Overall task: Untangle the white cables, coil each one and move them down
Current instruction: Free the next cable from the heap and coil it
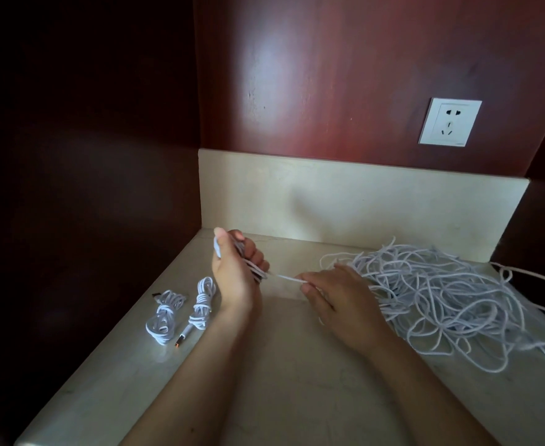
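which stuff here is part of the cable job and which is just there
Part of the job:
tangled pile of white cables
half-coiled cable, loops gripped in the left hand, free end pinched by the right hand
left coiled cable
right coiled cable

Just there:
wall socket
countertop
backsplash

Left hand (237,268) grips a half-wound cable (285,277), right hand (338,297) pinches its strand. Big tangled pile (441,297) sits right, two coiled cables (181,309) left.
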{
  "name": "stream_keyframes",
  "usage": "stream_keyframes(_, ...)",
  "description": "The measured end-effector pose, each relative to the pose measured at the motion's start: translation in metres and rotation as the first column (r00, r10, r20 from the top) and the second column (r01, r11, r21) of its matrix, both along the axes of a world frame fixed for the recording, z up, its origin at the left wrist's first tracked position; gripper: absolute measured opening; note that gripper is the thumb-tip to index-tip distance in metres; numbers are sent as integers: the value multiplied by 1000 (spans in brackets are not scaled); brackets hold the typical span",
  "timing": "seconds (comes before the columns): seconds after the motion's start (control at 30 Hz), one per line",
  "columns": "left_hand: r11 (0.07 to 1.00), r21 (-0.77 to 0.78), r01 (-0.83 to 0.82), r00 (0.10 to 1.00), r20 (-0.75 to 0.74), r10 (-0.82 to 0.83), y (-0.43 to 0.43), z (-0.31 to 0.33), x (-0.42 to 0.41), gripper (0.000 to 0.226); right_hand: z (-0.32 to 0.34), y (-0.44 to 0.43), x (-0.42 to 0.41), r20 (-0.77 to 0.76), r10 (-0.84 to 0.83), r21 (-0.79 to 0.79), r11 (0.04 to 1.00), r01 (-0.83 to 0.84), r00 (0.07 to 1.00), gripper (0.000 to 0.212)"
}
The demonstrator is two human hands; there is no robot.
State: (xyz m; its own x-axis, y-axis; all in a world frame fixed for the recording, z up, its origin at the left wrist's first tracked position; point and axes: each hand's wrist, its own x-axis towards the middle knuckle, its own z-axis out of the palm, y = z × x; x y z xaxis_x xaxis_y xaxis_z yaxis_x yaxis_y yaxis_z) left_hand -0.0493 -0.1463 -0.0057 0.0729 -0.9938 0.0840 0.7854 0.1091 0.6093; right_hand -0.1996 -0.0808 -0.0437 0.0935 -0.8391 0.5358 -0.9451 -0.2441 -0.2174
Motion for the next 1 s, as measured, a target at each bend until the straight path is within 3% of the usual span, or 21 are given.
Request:
stream_keyframes(0.23,959,117,-259,966,34,257,-10,-3,15,39,-1,-1,-4,-75,-113,-63,992,108,991,29)
stream_keyframes(0.37,935,104,-340,934,151,324,-10,-3,18,38,6,3,-1,-105,-50,-167,985,32,993,28)
stream_keyframes(0.47,968,106,-229,944,265,194,-13,-6,16,36,16,9,1,-56,66,-163,984,-75,996,29)
stream_keyframes(0.6,973,212,96,887,424,-180,-11,-12,9,41,22,13,7,-7,153,-183,971,-151,988,29)
stream_keyframes(0.7,896,268,353,722,531,-443,-4,-12,6,52,22,17,11,103,209,-192,963,-187,973,27)
stream_keyframes(0.8,722,359,592,485,557,-674,4,-12,2,68,21,17,11,251,251,-206,957,-202,935,22)
stream_keyframes(0.9,578,393,715,296,579,-760,11,-11,-2,72,20,15,9,373,202,-223,967,-124,906,16)
stream_keyframes(1.0,506,409,759,201,593,-780,15,-10,-2,76,16,12,6,502,95,-204,979,10,859,23)
